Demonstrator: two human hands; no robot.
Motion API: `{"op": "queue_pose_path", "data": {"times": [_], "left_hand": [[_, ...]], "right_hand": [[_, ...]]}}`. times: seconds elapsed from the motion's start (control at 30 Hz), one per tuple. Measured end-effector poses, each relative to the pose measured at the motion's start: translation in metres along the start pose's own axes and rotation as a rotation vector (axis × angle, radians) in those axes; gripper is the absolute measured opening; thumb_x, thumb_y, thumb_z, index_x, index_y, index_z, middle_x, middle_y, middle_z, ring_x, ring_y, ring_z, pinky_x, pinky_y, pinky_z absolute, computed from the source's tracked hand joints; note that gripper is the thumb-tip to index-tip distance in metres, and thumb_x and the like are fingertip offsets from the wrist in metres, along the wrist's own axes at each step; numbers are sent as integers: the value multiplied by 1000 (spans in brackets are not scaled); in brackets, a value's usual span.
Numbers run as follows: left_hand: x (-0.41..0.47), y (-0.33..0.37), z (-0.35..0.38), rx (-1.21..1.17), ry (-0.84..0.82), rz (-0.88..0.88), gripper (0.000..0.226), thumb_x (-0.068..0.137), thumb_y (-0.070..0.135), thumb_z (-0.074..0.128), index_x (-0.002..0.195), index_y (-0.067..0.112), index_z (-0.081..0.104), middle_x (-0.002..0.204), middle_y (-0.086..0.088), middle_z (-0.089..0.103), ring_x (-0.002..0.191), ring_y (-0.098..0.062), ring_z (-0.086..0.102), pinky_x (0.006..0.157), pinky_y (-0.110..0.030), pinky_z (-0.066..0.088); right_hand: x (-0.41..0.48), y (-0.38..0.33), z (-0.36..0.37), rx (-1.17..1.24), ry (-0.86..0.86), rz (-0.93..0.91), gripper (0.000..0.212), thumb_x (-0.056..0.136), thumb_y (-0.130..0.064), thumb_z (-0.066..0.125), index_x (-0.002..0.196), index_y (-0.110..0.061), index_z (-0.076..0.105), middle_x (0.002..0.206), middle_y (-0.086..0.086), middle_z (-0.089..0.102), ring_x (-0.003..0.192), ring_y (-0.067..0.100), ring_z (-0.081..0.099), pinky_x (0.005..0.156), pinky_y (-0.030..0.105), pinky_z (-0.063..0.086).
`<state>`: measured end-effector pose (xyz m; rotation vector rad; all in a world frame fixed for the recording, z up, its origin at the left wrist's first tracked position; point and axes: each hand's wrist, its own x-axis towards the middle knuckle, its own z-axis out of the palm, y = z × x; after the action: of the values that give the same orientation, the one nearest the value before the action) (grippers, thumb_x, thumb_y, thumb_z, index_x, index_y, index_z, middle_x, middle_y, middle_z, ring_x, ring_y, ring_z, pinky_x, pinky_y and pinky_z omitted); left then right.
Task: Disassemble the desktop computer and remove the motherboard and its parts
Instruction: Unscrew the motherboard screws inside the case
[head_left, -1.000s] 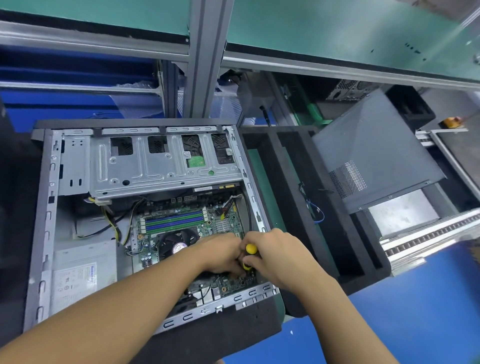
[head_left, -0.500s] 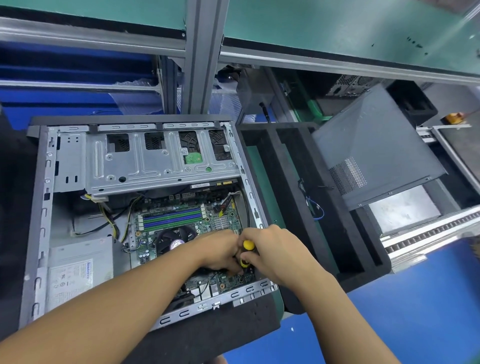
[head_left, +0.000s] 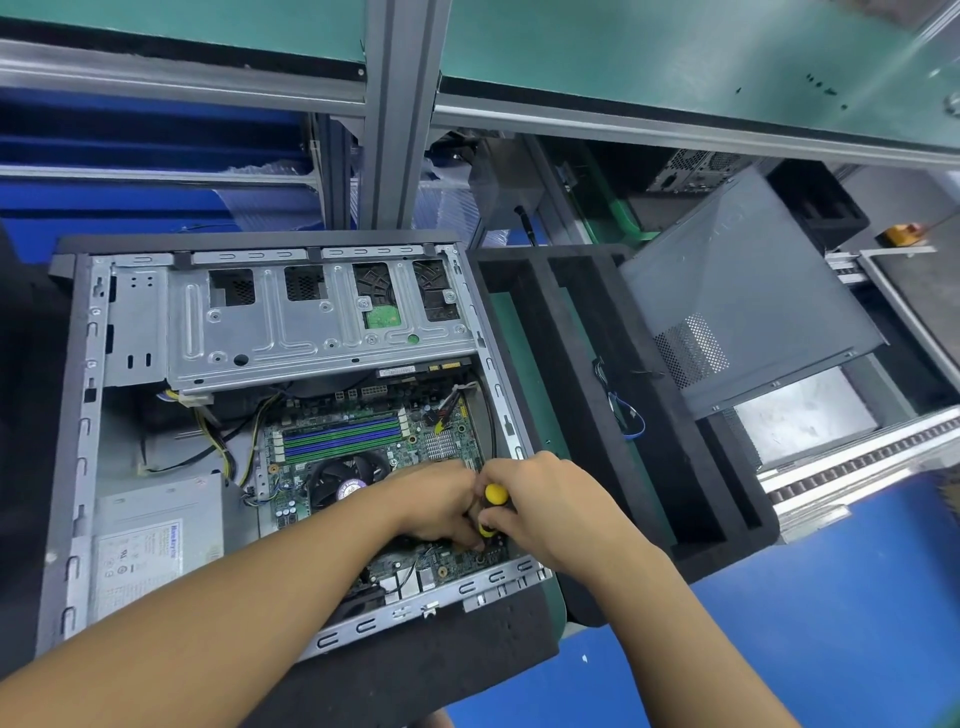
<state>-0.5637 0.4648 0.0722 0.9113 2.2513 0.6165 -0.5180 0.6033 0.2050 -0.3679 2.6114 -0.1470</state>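
Right hand (head_left: 550, 501) grip wraps screwdriver (head_left: 496, 494); left hand (head_left: 441, 501) grip unclear beside it. Case (head_left: 80, 441) holds motherboard (head_left: 415, 437); foam tray (head_left: 571, 374) holds cable (head_left: 631, 421).

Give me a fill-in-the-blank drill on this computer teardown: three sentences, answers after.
1. The right hand grips a screwdriver with a black and ____ handle.
2. The loose side panel lies to the ____ of the case.
3. The memory slots are green and ____.
Missing words: yellow; right; blue.
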Motion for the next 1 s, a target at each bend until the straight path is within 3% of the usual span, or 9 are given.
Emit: {"op": "queue_pose_path", "data": {"times": [0.13,0.3,0.5,0.57,0.73,0.83,0.9,1.0], "left_hand": [[0,-1,1,-6,0,15,20,74,49,75,70,43,56,63,18,51,58,3,45,48,-21,29],[2,-3,4,55,30,50,28,74,56,72,95,40,64,73,13,63,71,-14,58,51,-23,34],[0,-4,6,84,86,68,39,72,58,67,88,23,58,67,5,56,62,-14,55,45,-23,30],[-1,-4,4,65,91,81,36,72,57,67,82,25,53,63,7,52,57,-6,49,45,-22,28],[-3,-1,3,100,91,104,32,77,48,70,67,33,44,59,13,42,53,-4,40,45,-21,26],[-3,1,3,90,55,79,30,79,50,72,72,29,51,67,10,49,58,-12,51,49,-27,42],[-3,3,1,76,45,58,33,77,55,73,87,25,62,75,5,56,70,-18,58,60,-33,52],[-2,3,1,67,53,68,36,77,54,74,70,26,53,62,9,50,59,-15,53,54,-30,47]], "right_hand": [[-1,0,-1,23,-17,14,20,92,-38,62,112,-33,59,97,4,58,94,32,59,67,32,41],[-2,1,-3,28,-47,8,16,90,-36,68,105,-34,64,102,2,62,93,28,60,67,30,40],[2,3,-5,28,-67,-43,13,87,-32,71,100,-31,69,100,-3,48,87,24,58,71,33,49],[3,3,-3,12,-65,-47,15,87,-33,72,101,-31,69,98,-2,45,83,23,55,68,32,46],[-1,3,-5,6,-101,-54,21,89,-41,69,107,-31,69,94,-3,40,82,22,53,65,29,37],[-4,3,-8,21,-82,-49,34,96,-56,49,108,-33,71,91,-4,47,82,20,56,68,30,40],[-4,1,-8,1,-19,-21,38,98,-56,44,103,-26,67,93,-2,56,84,22,59,68,33,45],[-6,1,-7,13,67,92,41,91,-62,54,92,-22,49,80,-3,54,72,23,54,54,32,38]]}}
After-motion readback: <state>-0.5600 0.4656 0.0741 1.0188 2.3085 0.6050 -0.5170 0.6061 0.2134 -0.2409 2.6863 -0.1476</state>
